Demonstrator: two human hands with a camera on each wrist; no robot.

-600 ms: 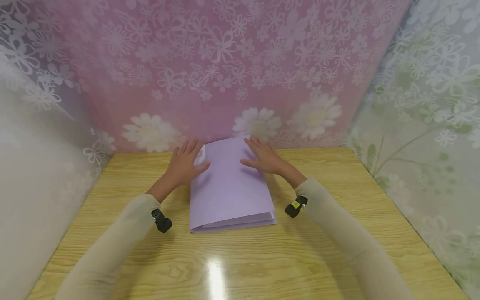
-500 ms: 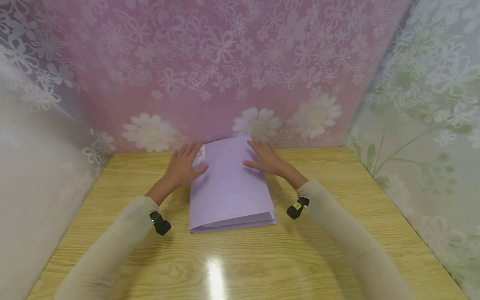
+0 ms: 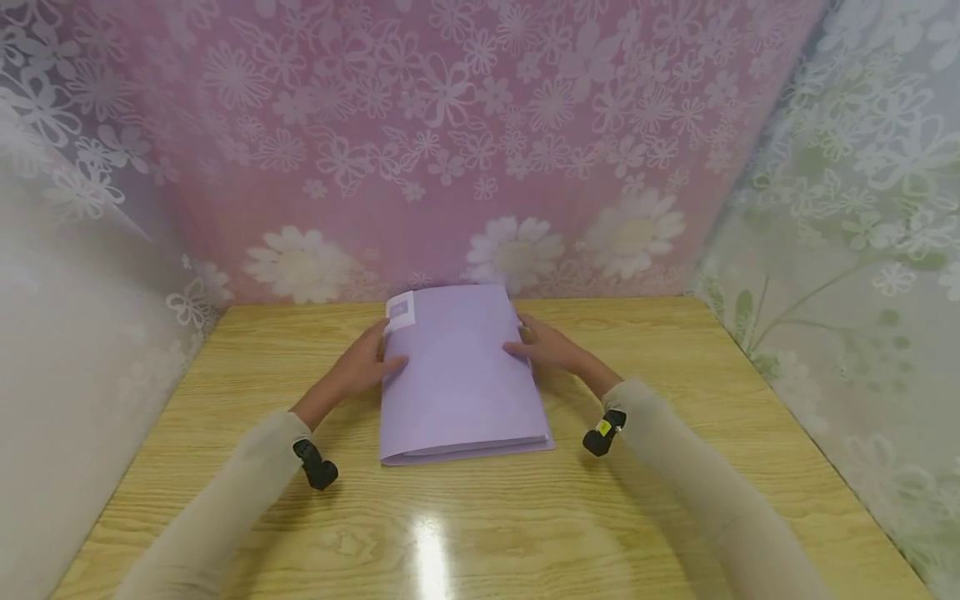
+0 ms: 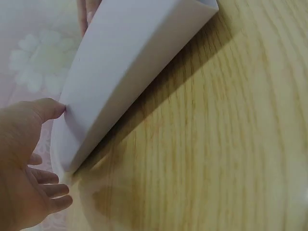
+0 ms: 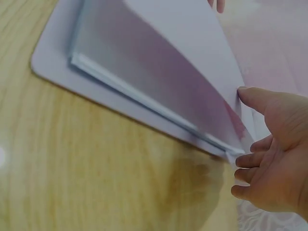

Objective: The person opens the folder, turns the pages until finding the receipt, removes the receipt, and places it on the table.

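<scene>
A pale purple folder point(image 3: 457, 375) with a white label point(image 3: 401, 310) at its far left corner lies on the wooden table. My left hand point(image 3: 362, 362) is at the folder's spine side; its thumb touches the cover, and in the left wrist view the other fingers point(image 4: 55, 190) extend loosely past the spine's far end. Across from it, my right hand point(image 3: 551, 343) is at the loose edge. The right wrist view shows that thumb point(image 5: 252, 97) against the top cover, with the fingers near the corner of the clear inner sleeves point(image 5: 139, 91). Whether they touch is unclear.
The wooden table point(image 3: 480, 533) runs up to a pink floral backdrop point(image 3: 450, 150) just behind the folder. A pale curtain point(image 3: 82, 333) borders the left side, and a green-patterned one point(image 3: 847, 292) borders the right. Black wrist cameras point(image 3: 317, 467) sit on both sleeves.
Both hands have moved down and toward me along the folder's sides, left hand off the label. The top cover has sunk flatter, narrowing the gap at the near edge.
</scene>
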